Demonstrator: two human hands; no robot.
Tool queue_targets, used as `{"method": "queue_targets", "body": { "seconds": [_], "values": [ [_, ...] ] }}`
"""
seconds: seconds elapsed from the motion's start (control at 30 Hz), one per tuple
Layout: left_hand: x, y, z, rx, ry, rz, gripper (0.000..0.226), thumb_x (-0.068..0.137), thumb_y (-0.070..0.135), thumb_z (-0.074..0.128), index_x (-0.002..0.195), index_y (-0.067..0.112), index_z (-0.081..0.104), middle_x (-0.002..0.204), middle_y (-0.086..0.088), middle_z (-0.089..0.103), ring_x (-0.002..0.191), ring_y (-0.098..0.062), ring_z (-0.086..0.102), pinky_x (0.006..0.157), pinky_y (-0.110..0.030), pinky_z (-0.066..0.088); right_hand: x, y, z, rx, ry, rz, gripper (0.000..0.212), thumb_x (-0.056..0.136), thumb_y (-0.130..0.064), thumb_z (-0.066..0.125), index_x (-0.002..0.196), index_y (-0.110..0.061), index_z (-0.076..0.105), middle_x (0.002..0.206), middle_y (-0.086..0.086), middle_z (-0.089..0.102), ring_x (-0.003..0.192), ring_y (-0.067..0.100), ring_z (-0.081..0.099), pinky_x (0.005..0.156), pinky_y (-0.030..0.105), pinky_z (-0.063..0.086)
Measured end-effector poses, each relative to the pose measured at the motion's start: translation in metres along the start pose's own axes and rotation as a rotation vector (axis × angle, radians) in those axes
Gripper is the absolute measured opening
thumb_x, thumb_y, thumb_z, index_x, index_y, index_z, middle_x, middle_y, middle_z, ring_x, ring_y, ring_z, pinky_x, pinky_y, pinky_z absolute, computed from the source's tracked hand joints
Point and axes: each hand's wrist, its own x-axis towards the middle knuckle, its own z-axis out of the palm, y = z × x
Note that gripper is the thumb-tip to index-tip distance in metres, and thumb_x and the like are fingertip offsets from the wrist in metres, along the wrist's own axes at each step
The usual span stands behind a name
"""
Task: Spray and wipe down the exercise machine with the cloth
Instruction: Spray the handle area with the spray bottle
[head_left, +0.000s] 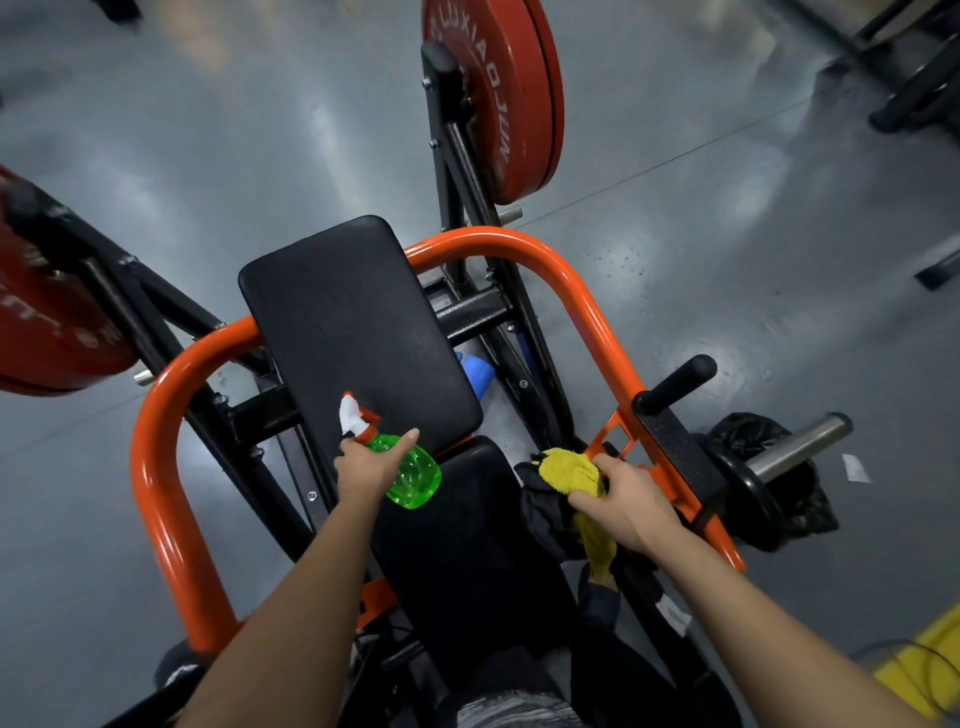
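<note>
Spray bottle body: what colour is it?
Translucent bright green spray bottle, clearest in the head view.

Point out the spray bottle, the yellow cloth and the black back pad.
spray bottle (413, 478): head view, on its green body, held by the left hand.
yellow cloth (566, 470): head view, on the bunched upper part above the right hand.
black back pad (353, 322): head view, middle of the padded face.

Head-worn wide-angle view, looking steeply down from above.

The single camera sits at the person's head and faces forward and down over the exercise machine (358, 322), close enough that both forearms fill the lower frame; the grey floor (727, 249) curves outward toward the edges.
</note>
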Motion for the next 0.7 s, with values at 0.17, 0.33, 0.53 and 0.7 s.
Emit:
{"method": "queue_targets", "body": {
  "seconds": [0.17,0.33,0.53,0.7],
  "values": [
    [0.005,-0.010,-0.003,-0.026,0.035,-0.013,0.110,0.067,0.054,0.092,0.143,0.000,0.036,0.145,-0.024,0.048,0.133,-0.042,0.049,0.108,-0.053,0.045,-0.002,-0.001,0.004,0.012,0.000,-0.003,0.029,0.089,-0.040,0.069,0.098,-0.015,0.057,0.084,-0.004,0.060,0.079,0.021,0.060,0.061,0.035,0.041],
    [-0.004,-0.012,-0.009,-0.021,-0.189,0.272,0.069,0.071,0.025,0.095,0.128,0.023,0.057,0.116,-0.002,0.066,0.105,-0.025,0.065,0.089,-0.042,0.056,0.001,0.003,0.009,0.028,0.004,-0.023,0.023,0.087,-0.041,0.069,0.092,-0.020,0.059,0.078,-0.004,0.059,0.069,0.014,0.055,0.055,0.033,0.037],
    [-0.001,0.014,0.005,-0.218,-0.256,0.321,0.030,0.081,0.018,0.082,0.097,0.033,0.062,0.105,-0.007,0.073,0.101,-0.026,0.070,0.100,-0.052,0.055,0.006,-0.002,0.008,0.029,0.024,-0.047,0.022,0.083,-0.044,0.068,0.091,-0.025,0.060,0.086,-0.003,0.062,0.079,0.019,0.060,0.066,0.038,0.048],
    [-0.012,0.037,0.016,0.124,0.015,0.752,0.020,0.097,0.018,0.060,0.117,0.022,0.059,0.116,-0.005,0.064,0.111,-0.025,0.062,0.095,-0.039,0.051,0.013,-0.018,0.010,0.062,0.040,-0.046,0.019,0.086,-0.038,0.069,0.092,-0.023,0.060,0.086,-0.001,0.062,0.079,0.019,0.059,0.062,0.036,0.041]
  ]
}}
